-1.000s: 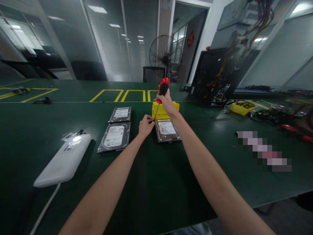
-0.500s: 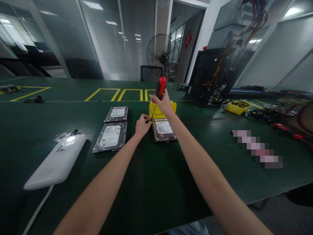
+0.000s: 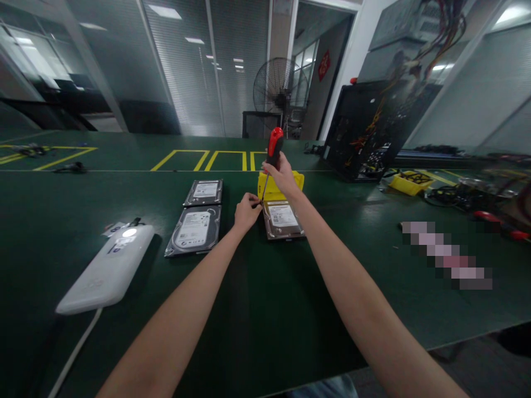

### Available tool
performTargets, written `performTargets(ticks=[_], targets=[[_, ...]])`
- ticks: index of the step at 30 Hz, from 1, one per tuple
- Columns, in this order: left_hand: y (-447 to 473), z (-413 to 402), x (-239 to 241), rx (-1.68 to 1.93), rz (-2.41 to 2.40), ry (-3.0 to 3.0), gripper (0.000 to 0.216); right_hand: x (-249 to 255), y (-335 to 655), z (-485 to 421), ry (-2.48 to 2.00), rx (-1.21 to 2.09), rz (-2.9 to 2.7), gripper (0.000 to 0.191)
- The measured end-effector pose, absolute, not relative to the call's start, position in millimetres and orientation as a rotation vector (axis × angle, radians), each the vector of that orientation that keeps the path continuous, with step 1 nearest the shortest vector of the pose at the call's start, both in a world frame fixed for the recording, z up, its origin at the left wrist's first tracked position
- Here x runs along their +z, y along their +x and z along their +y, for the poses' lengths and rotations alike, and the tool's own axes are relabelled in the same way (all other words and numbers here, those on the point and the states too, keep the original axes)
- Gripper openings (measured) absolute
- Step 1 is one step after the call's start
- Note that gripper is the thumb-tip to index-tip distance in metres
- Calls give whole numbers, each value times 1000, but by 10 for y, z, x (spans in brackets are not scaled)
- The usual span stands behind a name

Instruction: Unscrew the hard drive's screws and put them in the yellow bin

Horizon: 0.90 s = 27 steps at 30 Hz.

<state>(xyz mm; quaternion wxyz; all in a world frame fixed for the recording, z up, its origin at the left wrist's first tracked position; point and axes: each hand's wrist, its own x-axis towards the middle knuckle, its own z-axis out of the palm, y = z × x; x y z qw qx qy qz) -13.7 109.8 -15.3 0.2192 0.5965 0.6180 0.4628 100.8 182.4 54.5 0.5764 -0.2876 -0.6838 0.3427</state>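
In my right hand [image 3: 282, 176] is a red and black screwdriver [image 3: 274, 145], its handle up and its shaft slanting down to the upper left corner of a hard drive [image 3: 282, 225]. That drive lies label up on the green table. My left hand [image 3: 248, 212] is closed at the same corner, thumb and fingers pinched beside the screwdriver tip. Whatever it pinches is too small to make out. Just behind the drive stands a yellow container [image 3: 271, 190], partly covered by my right hand. Left of my hands lie two more hard drives, a far one [image 3: 204, 192] and a near one [image 3: 193, 230].
A white device [image 3: 108, 271] with a cable lies at the left. An open computer case [image 3: 360, 132] stands at the back right, near a yellow tray [image 3: 409, 183] and tangled cables [image 3: 452, 194]. A blurred-out strip [image 3: 446, 254] lies on the right of the table [image 3: 265, 331].
The whole view has shifted slightly, so things appear a little farther right. The screwdriver stands slightly more upright, its tip still at the drive's corner. Both hands keep their places there.
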Motion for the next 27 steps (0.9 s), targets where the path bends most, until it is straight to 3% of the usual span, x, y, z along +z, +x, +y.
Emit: performTargets(ticks=[14, 22, 27], targets=[[-147, 1079, -130, 1343, 1619, 1650, 25, 608, 999, 1696, -771, 518, -1650, 46], [-137, 1136, -129, 1333, 1620, 1660, 13, 745, 1005, 1681, -714, 845, -1427, 67], [-144, 1215, -124, 1323, 1665, 1632, 5, 891, 1004, 1708, -651, 881, -1436, 64]])
